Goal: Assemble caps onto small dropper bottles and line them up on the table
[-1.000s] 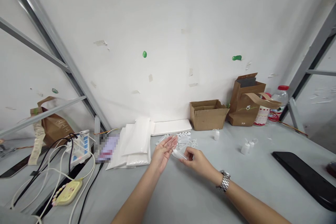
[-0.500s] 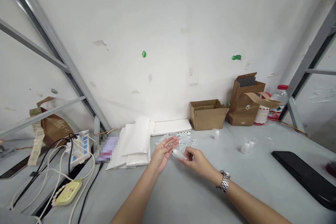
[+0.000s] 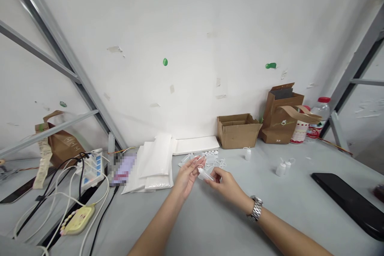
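Grip: my right hand [image 3: 224, 183] closed in a pinch on a small bottle [image 3: 206, 175] | my left hand [image 3: 186, 175], partly curled, at its far end; whether it holds, I cannot tell | bottle: tilted, between my hands, over the table [image 3: 195, 224] | white parts [image 3: 216, 161]: just beyond
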### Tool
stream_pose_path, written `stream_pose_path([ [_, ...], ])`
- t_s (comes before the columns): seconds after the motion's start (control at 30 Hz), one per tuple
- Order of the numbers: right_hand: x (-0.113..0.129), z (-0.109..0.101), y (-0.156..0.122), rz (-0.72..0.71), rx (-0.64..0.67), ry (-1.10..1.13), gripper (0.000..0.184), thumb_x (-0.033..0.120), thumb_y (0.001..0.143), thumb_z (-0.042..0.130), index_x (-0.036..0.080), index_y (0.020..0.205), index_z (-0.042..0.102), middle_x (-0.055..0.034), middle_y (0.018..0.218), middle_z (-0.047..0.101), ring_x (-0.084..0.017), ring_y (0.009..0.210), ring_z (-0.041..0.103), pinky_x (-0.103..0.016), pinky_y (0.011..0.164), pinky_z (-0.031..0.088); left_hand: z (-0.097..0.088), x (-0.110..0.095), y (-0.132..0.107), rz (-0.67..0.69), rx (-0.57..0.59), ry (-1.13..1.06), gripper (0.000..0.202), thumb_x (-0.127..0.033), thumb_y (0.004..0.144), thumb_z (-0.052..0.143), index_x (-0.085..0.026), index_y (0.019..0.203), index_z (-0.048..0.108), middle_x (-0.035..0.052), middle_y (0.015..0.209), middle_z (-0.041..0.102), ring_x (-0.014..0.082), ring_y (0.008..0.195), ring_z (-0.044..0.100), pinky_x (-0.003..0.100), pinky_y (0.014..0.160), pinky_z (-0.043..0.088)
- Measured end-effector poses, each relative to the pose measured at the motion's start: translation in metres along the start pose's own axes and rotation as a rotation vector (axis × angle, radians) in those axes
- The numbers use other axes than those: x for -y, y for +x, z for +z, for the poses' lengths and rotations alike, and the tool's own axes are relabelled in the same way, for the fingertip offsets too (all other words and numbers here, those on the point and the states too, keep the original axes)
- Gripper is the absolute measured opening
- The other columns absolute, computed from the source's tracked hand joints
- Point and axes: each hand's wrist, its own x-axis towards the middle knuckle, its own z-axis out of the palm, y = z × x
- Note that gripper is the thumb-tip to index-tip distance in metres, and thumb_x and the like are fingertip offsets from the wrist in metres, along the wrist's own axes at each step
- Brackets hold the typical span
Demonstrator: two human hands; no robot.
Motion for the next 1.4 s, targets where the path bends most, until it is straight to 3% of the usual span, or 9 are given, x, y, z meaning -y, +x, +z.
stream_pose_path([
  [0.27,0.001,0.001,-0.002,0.013,0.013,0.007,0.022,0.034,0.074,0.053,0.018,0.064,0.043,0.0035,0.060,0.047,-0.011,0.057,0.041,-0.023,0.053,0.033,0.002,0.008,0.000,0.057,0.002,0.052,0.023,-0.016,0.070,0.064,-0.011,0.092,0.063,0.0129,0.102,0.066,0.0217,0.103,0.057,0.032,0.098,0.035],
  [0.53,-0.001,0.004,0.001,0.001,-0.013,0.077,0.021,0.036,0.077,0.051,0.018,0.067,0.047,0.0028,0.062,0.048,-0.012,0.060,0.043,-0.024,0.058,0.035,0.004,0.000,-0.001,0.047,0.022,-0.083,0.026,-0.025,0.076,0.058,-0.012,0.098,0.061,0.0137,0.105,0.065,0.0216,0.104,0.057,0.034,0.096,0.037],
  [0.67,-0.002,0.005,0.001,-0.008,0.003,0.080,0.021,0.036,0.078,0.051,0.017,0.067,0.047,0.0026,0.063,0.048,-0.012,0.060,0.043,-0.024,0.059,0.036,0.005,-0.001,-0.002,0.084,-0.029,-0.025,0.028,-0.015,0.069,0.065,-0.013,0.096,0.062,0.0118,0.101,0.067,0.0199,0.101,0.058,0.031,0.097,0.035],
  [0.97,-0.004,0.004,-0.001,-0.010,-0.005,-0.001,0.021,0.034,0.080,0.048,0.017,0.067,0.048,0.0015,0.063,0.051,-0.012,0.060,0.044,-0.024,0.058,0.036,-0.002,0.014,0.002,0.143,-0.025,0.108,0.032,-0.024,0.064,0.070,-0.014,0.094,0.066,0.0124,0.104,0.065,0.0238,0.107,0.054,0.035,0.098,0.034],
  [1.2,0.005,-0.005,-0.004,-0.165,0.063,-0.274,0.019,0.029,0.081,0.049,0.022,0.097,0.056,-0.0019,0.075,0.060,-0.018,0.073,0.052,-0.032,0.074,0.039,0.003,0.009,-0.003,0.131,0.021,0.168,0.034,-0.027,0.065,0.070,-0.015,0.096,0.066,0.0127,0.107,0.064,0.0253,0.111,0.051,0.037,0.099,0.032],
  [1.27,0.002,-0.011,-0.005,-0.191,0.028,-0.301,0.020,0.029,0.080,0.051,0.021,0.097,0.057,-0.0047,0.086,0.060,-0.019,0.081,0.053,-0.033,0.078,0.039,0.000,0.006,-0.002,0.134,0.033,0.173,0.034,-0.029,0.065,0.069,-0.015,0.097,0.066,0.0130,0.115,0.059,0.0262,0.115,0.047,0.038,0.101,0.030],
  [1.33,-0.009,-0.023,-0.006,-0.190,-0.087,-0.326,0.020,0.031,0.079,0.052,0.019,0.093,0.058,-0.0076,0.092,0.056,-0.020,0.086,0.052,-0.033,0.079,0.040,-0.005,0.002,0.000,0.137,0.011,0.170,0.031,-0.031,0.066,0.068,-0.016,0.093,0.067,0.0112,0.127,0.049,0.0269,0.120,0.041,0.038,0.102,0.028],
  [1.4,-0.025,-0.042,-0.009,-0.119,-0.236,-0.369,0.023,0.034,0.080,0.050,0.017,0.093,0.058,-0.0075,0.084,0.054,-0.020,0.079,0.052,-0.032,0.075,0.042,-0.008,-0.002,0.002,0.128,-0.020,0.170,0.027,-0.029,0.067,0.066,-0.018,0.092,0.068,0.0078,0.134,0.041,0.0263,0.124,0.036,0.039,0.103,0.027],
])
